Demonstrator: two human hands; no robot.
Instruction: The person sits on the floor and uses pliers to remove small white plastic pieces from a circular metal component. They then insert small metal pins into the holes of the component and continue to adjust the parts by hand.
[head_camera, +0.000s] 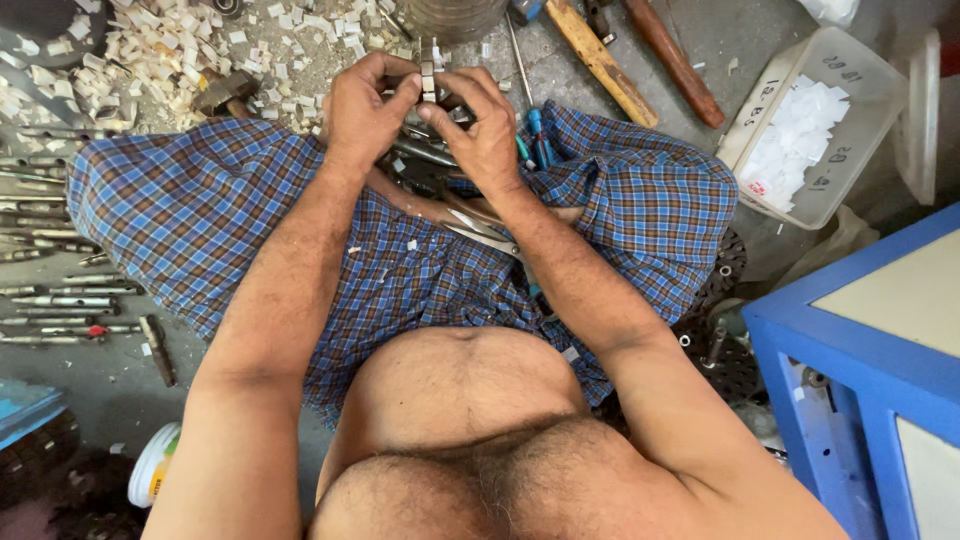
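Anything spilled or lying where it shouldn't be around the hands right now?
Yes. Small white offcuts are scattered loose over the floor at upper left, not in the clear plastic tub at right that holds similar white pieces. A few flecks sit on the checked cloth. Both hands, left and right, grip a small white-and-metal part.

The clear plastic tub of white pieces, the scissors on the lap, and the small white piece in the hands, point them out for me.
clear plastic tub (868, 85): head view, on its bare right-hand wall.
scissors (487, 235): head view, on the metal blades.
small white piece (428, 82): head view, on its middle, pinched between both hands.
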